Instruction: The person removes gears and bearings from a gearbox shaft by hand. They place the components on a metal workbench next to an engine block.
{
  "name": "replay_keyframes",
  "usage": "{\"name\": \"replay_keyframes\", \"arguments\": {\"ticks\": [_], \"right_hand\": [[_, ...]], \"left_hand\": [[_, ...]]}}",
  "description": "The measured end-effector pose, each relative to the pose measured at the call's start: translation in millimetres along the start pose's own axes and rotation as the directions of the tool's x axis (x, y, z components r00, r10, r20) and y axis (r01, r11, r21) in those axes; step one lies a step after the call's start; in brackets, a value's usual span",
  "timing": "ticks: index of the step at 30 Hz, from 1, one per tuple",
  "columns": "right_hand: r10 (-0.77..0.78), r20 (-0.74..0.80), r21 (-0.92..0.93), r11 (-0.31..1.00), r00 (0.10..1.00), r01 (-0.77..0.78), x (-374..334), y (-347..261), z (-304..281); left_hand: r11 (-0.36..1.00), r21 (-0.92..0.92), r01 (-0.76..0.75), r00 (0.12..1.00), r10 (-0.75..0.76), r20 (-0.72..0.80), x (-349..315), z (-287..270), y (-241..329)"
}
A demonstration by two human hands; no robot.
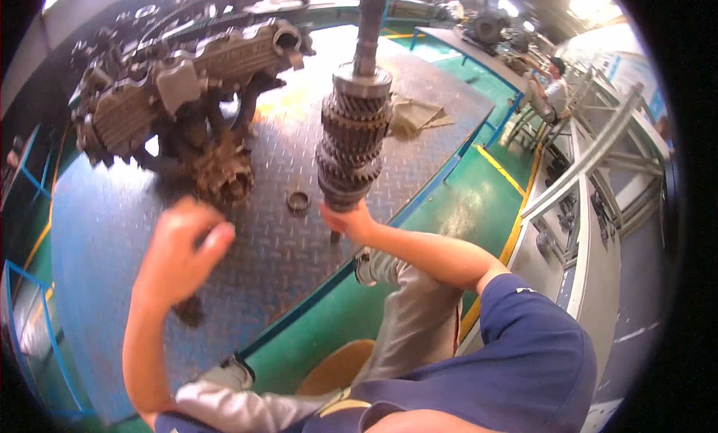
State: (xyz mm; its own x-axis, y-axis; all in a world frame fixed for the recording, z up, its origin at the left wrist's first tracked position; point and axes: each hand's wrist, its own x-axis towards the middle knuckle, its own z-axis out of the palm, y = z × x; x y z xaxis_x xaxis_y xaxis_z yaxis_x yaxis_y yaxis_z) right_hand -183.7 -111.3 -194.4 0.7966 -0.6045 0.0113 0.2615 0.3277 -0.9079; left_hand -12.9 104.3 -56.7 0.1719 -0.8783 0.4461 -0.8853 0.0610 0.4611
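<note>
My right hand [350, 222] is closed round the lower end of a gearbox shaft [351, 134]. The shaft stands about upright, with several toothed gears stacked along it and its bare upper end running out of the top of the view. Left of it, my left hand [179, 253] is raised over the metal plate tabletop [262, 261], slightly blurred, thumb apart from the bent fingers and nothing seen between them. Between the hands a small metal ring [298, 201] lies on the plate. Just beyond my left hand sits a rusty, knobbly metal part [224, 171].
A large engine casting [134, 111] takes up the table's far left. A drab cloth [415, 117] lies behind the shaft. The table has a blue edge [441, 171]. At the right are a grey metal frame [591, 171] and, farther off, a seated person [555, 89].
</note>
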Motion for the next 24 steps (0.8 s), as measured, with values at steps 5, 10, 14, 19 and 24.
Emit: {"name": "replay_keyframes", "arguments": {"ticks": [5,10,14,19,24], "right_hand": [[-0.104,0.031,0.003,0.995,0.994,0.104,-3.4,9.9,-10.2],[-0.098,-0.048,-0.012,0.995,0.994,0.098,-0.8,8.5,2.5],[-0.129,0.0,0.032,0.991,0.992,0.129,-7.3,10.1,2.7],[-0.166,0.046,0.043,0.986,0.985,0.164,-6.2,13.2,3.8],[-0.173,0.041,-0.018,0.985,0.984,0.174,-3.3,7.8,5.3]], "left_hand": [[0.989,0.108,0.102,0.902,-0.138,0.408,-45.5,-10.7,9.9],[0.991,-0.065,0.115,0.787,-0.051,0.615,-86.7,10.8,3.7],[0.965,-0.176,0.192,0.784,-0.044,0.619,-124.4,27.5,4.9],[0.889,-0.303,0.344,0.809,-0.117,0.576,-116.4,13.4,14.5],[0.89,-0.296,0.346,0.82,-0.133,0.556,-104.5,7.6,23.5]]}}
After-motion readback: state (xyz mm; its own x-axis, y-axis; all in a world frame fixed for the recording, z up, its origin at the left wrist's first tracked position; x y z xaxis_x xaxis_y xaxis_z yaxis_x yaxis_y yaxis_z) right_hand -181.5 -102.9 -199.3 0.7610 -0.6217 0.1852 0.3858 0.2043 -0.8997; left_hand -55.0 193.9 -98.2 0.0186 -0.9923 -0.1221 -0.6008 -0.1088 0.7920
